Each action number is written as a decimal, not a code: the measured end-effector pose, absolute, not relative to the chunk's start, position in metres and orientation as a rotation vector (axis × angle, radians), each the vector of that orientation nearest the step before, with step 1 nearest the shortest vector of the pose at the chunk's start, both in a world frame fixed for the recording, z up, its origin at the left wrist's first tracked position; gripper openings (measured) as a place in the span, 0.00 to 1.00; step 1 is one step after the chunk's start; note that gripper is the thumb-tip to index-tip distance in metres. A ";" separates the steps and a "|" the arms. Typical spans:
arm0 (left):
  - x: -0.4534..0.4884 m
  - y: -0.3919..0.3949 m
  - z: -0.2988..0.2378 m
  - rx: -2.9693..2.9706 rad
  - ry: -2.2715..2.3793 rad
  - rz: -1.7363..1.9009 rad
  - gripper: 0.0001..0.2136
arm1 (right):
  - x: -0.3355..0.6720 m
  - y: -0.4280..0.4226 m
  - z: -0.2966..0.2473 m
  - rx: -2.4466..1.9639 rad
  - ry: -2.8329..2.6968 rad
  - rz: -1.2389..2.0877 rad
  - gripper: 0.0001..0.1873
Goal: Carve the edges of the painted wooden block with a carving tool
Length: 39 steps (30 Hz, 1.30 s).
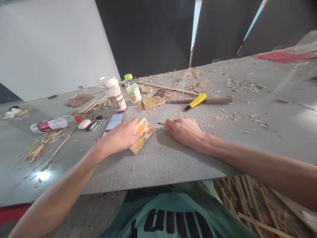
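My left hand grips a small fruit-patterned block with orange and yellow shapes on a pale ground, tilted above the grey table. To its right, my right hand rests on the tabletop, its fingers closed round a thin stick-like tool. Only the narrow dark tip of that tool shows, pointing left towards the block but apart from it. Partly behind my left hand lies a phone showing a timer. A yellow-handled utility knife lies beyond my right hand, across a long brown-handled tool.
A paper cup and a green-capped bottle stand at the back. Another bottle lies at the left, near a pink rounded thing. A second patterned piece lies among wood shavings. The table's front edge is near my body.
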<state>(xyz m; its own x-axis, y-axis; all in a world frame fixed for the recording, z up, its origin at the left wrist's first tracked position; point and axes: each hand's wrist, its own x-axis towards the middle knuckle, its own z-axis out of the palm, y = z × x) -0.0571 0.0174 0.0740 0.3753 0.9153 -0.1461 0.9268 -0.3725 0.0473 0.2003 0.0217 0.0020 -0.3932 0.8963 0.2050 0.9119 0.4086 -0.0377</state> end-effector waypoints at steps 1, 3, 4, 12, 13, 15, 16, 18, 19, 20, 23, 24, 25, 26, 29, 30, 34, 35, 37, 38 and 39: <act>-0.057 0.017 0.075 2.491 1.687 -0.144 0.14 | 0.201 0.021 0.004 -1.615 -2.458 -0.132 0.22; -0.058 0.017 0.074 2.483 1.684 -0.131 0.14 | 0.199 0.018 0.008 -1.585 -2.468 -0.145 0.23; -0.058 0.017 0.073 2.485 1.676 -0.119 0.14 | 0.196 0.017 0.009 -1.552 -2.486 -0.144 0.24; -0.061 0.019 0.067 2.527 1.642 -0.078 0.13 | 0.174 0.010 0.010 -1.379 -2.576 -0.093 0.20; -0.061 0.018 0.068 2.535 1.634 -0.077 0.14 | 0.174 0.012 0.009 -1.378 -2.574 -0.091 0.20; -0.061 0.018 0.069 2.539 1.633 -0.081 0.14 | 0.177 0.015 0.006 -1.385 -2.567 -0.091 0.19; -0.060 0.018 0.070 2.533 1.639 -0.082 0.14 | 0.180 0.017 0.005 -1.395 -2.562 -0.094 0.19; -0.060 0.017 0.072 2.520 1.645 -0.084 0.13 | 0.188 0.022 0.003 -1.431 -2.546 -0.107 0.18; -0.059 0.017 0.072 2.511 1.649 -0.088 0.13 | 0.192 0.024 0.002 -1.456 -2.537 -0.114 0.17; -0.059 0.016 0.073 2.501 1.653 -0.091 0.12 | 0.197 0.025 0.002 -1.482 -2.526 -0.121 0.17; -0.059 0.014 0.074 2.476 1.650 -0.088 0.12 | 0.202 0.025 0.006 -1.526 -2.498 -0.138 0.20; -0.059 0.014 0.073 2.476 1.645 -0.081 0.13 | 0.200 0.024 0.007 -1.519 -2.497 -0.139 0.21; -0.059 0.014 0.072 2.483 1.639 -0.073 0.14 | 0.196 0.022 0.008 -1.499 -2.503 -0.138 0.21; -0.060 0.014 0.072 2.493 1.637 -0.070 0.15 | 0.191 0.019 0.009 -1.471 -2.516 -0.133 0.22; -0.061 0.015 0.069 2.511 1.638 -0.071 0.16 | 0.179 0.017 0.007 -1.393 -2.560 -0.107 0.23; -0.061 0.016 0.069 2.507 1.637 -0.073 0.16 | 0.178 0.018 0.006 -1.382 -2.571 -0.101 0.23; -0.059 0.017 0.072 2.487 1.648 -0.099 0.13 | 0.196 0.032 0.003 -1.449 -2.567 -0.114 0.19; -0.059 0.016 0.073 2.483 1.657 -0.107 0.13 | 0.202 0.035 0.003 -1.488 -2.550 -0.129 0.18; -0.059 0.015 0.075 2.472 1.661 -0.112 0.12 | 0.211 0.038 0.005 -1.561 -2.498 -0.165 0.19; -0.060 0.015 0.074 2.466 1.659 -0.107 0.11 | 0.212 0.038 0.007 -1.577 -2.477 -0.178 0.20; -0.061 0.015 0.074 2.462 1.655 -0.096 0.11 | 0.211 0.036 0.008 -1.577 -2.468 -0.183 0.21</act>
<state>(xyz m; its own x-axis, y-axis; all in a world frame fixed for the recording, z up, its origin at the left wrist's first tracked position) -0.0605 0.0148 0.0740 0.3805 0.9126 -0.1497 0.9238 -0.3676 0.1072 0.2107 0.0363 0.0084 -0.4073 0.8814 0.2393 0.9071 0.4209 -0.0064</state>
